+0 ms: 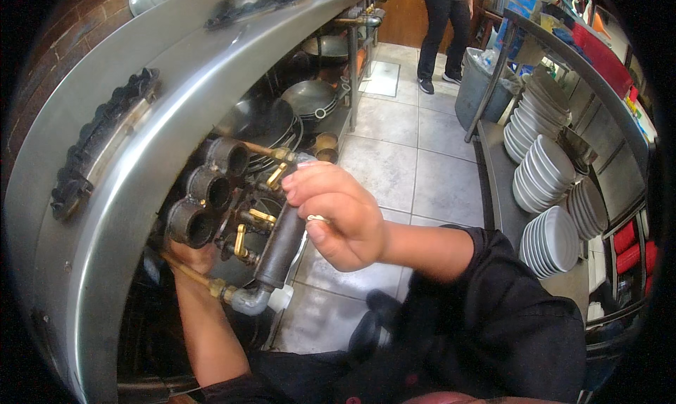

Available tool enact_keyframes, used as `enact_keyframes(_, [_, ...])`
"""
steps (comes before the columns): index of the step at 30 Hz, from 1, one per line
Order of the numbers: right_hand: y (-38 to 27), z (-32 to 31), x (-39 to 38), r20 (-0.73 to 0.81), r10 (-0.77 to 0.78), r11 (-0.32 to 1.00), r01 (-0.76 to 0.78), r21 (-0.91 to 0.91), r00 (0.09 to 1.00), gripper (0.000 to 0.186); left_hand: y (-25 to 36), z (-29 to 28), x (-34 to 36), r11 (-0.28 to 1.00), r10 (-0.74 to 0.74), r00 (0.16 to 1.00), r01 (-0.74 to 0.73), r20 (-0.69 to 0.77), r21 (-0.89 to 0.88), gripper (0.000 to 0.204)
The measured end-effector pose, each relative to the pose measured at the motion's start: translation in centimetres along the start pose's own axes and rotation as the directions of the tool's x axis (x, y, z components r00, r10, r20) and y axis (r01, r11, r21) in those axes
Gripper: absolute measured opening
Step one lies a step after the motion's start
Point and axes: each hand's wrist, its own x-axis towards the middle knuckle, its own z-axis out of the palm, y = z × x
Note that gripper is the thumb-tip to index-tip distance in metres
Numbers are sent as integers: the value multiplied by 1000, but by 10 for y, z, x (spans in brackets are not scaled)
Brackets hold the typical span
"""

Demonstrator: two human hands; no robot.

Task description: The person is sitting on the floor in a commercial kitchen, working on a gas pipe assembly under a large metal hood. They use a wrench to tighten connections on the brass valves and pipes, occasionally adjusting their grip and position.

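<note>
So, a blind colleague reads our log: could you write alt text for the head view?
The curled right hand is at a dark pipe with yellow valve handles, while the left hand is partly hidden behind black tubes beside a steel stove. Beyond are a tiled floor, stacked plates at right and another person.

- Passage: tiled aisle, between stove and plate stacks.
- Obstruction: brass levers, between burner tubes and black pipe.
- Obstruction: burner tubes, partly hiding left hand.

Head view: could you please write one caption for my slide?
Right hand at a dark pipe, left hand partly hidden behind round black tubes, beside a steel counter.
</note>
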Motion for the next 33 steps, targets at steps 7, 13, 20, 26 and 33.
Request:
enact_keyframes(7, [2,0,-1,1,-2,1000,2,-2,1000,9,39,33,-4,999,-9,1000,9,10,-35,27])
enact_keyframes(13, [4,0,-1,14,-9,1000,9,9,1000,8,38,32,-6,997,-21,999,23,30,-71,34])
enact_keyframes(20, [4,3,2,30,-18,1000,18,-3,999,8,-14,-20,13,995,-16,1000,17,-12,98,50])
enact_keyframes(26, [6,-2,0,27,-24,999,24,-22,999,8,31,27,-1,995,-6,995,16,100,-102,46])
enact_keyframes(33, [5,-11,9,80,-13,1000,11,24,997,11,29,3,0,993,-46,999,43,28,110,42])
